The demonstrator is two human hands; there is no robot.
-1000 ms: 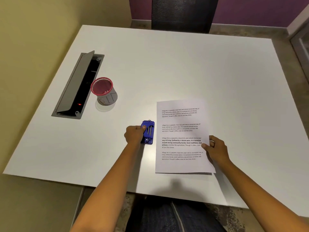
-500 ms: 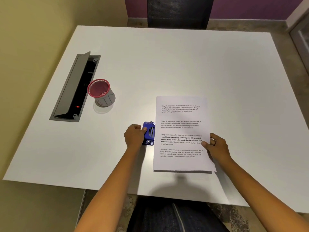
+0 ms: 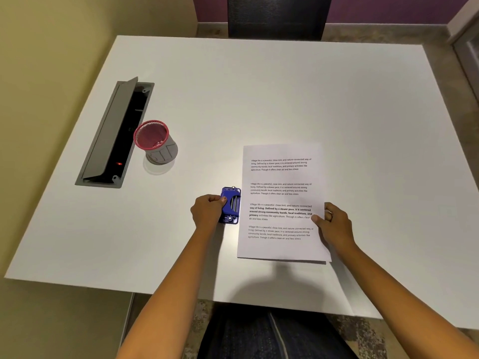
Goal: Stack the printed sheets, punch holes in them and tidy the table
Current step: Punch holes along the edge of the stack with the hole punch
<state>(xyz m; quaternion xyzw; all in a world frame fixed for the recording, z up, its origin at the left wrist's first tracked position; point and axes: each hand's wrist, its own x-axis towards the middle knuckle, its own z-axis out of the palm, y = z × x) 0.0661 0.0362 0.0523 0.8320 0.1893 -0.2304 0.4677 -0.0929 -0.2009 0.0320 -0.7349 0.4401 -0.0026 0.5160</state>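
Note:
A stack of printed sheets [image 3: 281, 177] with four text blocks lies on the white table [image 3: 259, 86], near its front edge. My right hand [image 3: 334, 224] pinches the stack's right edge, thumb on top, and the stack's near edge is slightly raised. A small blue hole punch [image 3: 231, 206] sits against the stack's left edge, about mid-height. My left hand [image 3: 208, 212] is closed on the punch's left side, thumb resting on its top. How many sheets are in the stack is not clear.
A red-rimmed mesh pen cup [image 3: 155, 142] stands at the left, beside an open grey cable box [image 3: 114, 136] set into the table. A dark chair [image 3: 278, 16] stands at the far side. My lap shows below the table's near edge.
The stack has shifted a little to the left, so its left edge now meets the punch. Both hands keep their grips.

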